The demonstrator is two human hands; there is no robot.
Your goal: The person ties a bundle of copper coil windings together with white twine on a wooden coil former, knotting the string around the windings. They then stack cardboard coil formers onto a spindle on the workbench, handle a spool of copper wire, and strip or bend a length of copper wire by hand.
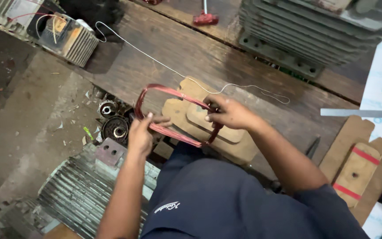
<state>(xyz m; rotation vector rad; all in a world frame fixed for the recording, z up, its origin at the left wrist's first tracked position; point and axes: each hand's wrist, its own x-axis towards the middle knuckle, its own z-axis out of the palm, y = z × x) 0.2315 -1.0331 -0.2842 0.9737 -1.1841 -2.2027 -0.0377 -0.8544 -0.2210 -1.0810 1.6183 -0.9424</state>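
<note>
Bare bench (pixel 200 53) ahead; finned motor (pixel 306 31) blocks right.

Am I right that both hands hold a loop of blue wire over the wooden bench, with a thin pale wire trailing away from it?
Not quite: the head view shows the coil is reddish copper, not blue. The rest stands: left hand and right hand both grip it over the wooden bench, and a thin pale wire trails away.
</note>
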